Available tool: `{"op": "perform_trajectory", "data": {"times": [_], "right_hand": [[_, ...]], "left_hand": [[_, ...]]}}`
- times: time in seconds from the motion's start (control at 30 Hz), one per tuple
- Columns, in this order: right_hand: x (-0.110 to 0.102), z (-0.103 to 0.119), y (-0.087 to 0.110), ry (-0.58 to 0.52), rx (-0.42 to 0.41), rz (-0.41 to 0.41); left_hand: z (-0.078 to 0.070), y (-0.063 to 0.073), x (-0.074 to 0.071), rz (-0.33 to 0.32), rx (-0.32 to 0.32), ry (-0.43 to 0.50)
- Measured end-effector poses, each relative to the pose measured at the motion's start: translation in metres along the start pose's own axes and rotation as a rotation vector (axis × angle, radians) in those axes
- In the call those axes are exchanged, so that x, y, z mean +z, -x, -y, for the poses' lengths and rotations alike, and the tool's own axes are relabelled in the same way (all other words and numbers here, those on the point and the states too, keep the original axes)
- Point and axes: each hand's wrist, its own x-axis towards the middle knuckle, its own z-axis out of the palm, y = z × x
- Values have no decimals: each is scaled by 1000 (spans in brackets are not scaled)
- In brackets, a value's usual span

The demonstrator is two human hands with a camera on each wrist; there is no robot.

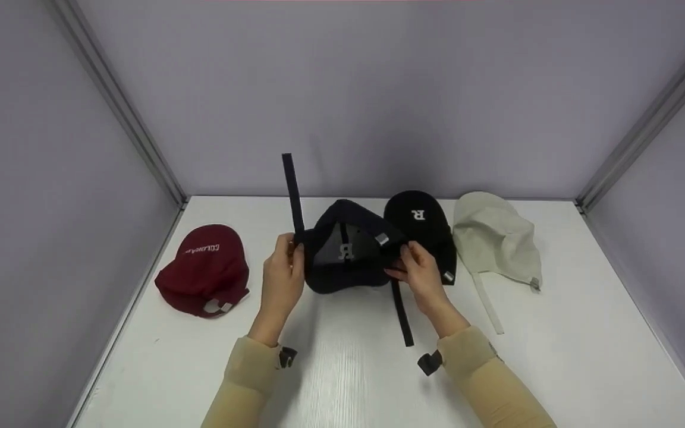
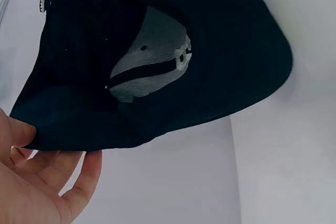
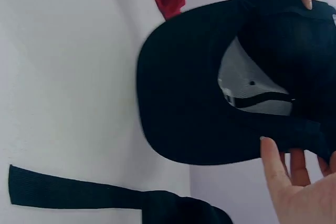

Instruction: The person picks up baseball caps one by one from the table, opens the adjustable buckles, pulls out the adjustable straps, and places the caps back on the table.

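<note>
A dark navy baseball cap (image 1: 348,282) is held up above the table, its hollow inside facing me and its brim lowest. Stitching from a letter shows on the pale lining inside the crown. My left hand (image 1: 282,276) pinches the cap's left edge between thumb and fingers. At the opposite edge, my right hand (image 1: 424,276) grips the cap the same way, as the right wrist view also shows. From beside the left hand a long dark strap (image 1: 292,193) sticks upward. Behind the right hand lies a black cap (image 1: 417,205) with a white letter R.
On the left of the white table (image 1: 342,368) lies a dark red cap (image 1: 214,267). A cream cap (image 1: 485,220) lies at the right, its strap (image 1: 487,303) trailing forward. The black cap's strap (image 1: 402,315) also points forward. Grey panels (image 1: 342,107) enclose the table.
</note>
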Motion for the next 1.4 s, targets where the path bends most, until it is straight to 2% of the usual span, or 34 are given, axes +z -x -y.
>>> {"op": "perform_trajectory", "data": {"times": [0.23, 0.43, 0.7, 0.87, 0.93, 1.17, 1.4], "right_hand": [[-2, -13, -7, -61, -67, 17], [-7, -24, -10, -11, -103, 8], [-15, -26, -10, 214, -97, 62], [-16, -12, -2, 422, -138, 126], [-16, -6, 2, 515, -181, 142], [-36, -46, -16, 639, -254, 145], [-34, -52, -18, 843, -254, 136]], "left_hand": [[6, 3, -3, 24, 36, -17], [16, 9, -3, 77, 48, -82], [26, 17, -7, 219, 8, -122], [37, 22, -8, 302, 7, -168], [41, 24, -9, 337, 8, -189], [49, 29, -12, 437, 3, -271], [62, 27, -5, 479, -10, -359]]}}
